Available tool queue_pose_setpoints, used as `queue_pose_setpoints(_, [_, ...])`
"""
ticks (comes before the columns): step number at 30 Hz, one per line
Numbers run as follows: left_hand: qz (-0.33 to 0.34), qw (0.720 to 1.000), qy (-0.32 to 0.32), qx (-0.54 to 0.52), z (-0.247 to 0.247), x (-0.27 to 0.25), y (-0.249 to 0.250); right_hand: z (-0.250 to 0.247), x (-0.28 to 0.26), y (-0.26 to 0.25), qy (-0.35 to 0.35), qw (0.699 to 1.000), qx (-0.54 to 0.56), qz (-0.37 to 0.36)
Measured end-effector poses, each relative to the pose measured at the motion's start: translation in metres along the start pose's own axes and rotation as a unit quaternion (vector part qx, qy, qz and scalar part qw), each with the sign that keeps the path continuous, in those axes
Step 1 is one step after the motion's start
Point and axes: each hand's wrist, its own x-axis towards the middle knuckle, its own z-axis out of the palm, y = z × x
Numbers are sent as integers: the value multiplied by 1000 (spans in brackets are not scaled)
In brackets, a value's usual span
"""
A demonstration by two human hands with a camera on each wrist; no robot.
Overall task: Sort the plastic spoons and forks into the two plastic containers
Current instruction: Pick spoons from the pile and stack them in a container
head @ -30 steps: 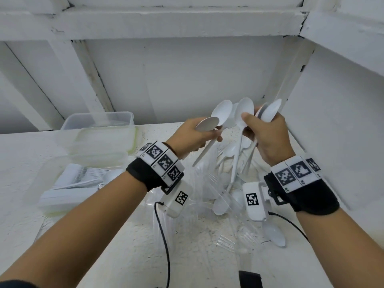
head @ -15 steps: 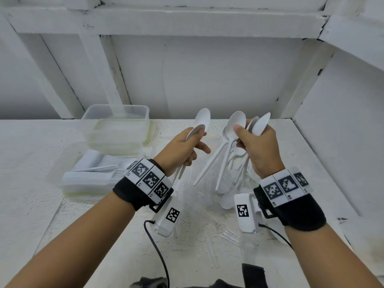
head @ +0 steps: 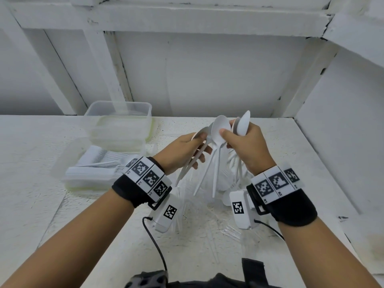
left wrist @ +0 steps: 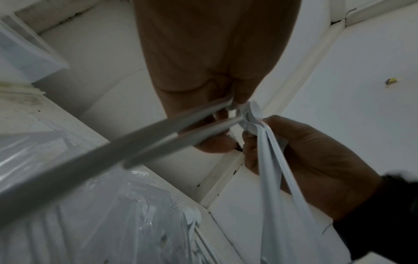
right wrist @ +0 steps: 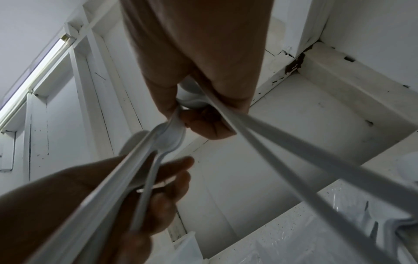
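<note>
Both hands are up over the table's (head: 31,183) middle, close together; right hand (head: 247,146) grips a fan of white spoons (head: 221,129), bowls up; left hand (head: 182,150) pinches one or two more spoon handles (head: 188,165); loose cutlery (head: 230,183) lies below; fork-filled container (head: 91,173) sits nr the left edge, w/ an empty container (head: 118,115) behind it twd the back edge.
</note>
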Motion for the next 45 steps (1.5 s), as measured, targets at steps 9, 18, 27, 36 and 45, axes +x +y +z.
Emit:
queue_pose_setpoints(9, [39,991,57,-117,-2,3,-6,6,-8,3,-38,999,15,-29])
queue_pose_setpoints(18, [19,987,-74,-140,10,-3,0,18,-8,5,-36,996,-16,-86])
queue_pose_setpoints(27, [14,981,-7,-192,11,0,-8,19,-12,11,-73,995,-60,-41])
queue_pose_setpoints(36, [-6,984,88,-156,2,7,-10,18,-17,11,-51,996,48,61])
queue_pose_setpoints(45, [21,993,71,-95,18,4,-11,30,-15,1,13,988,129,79])
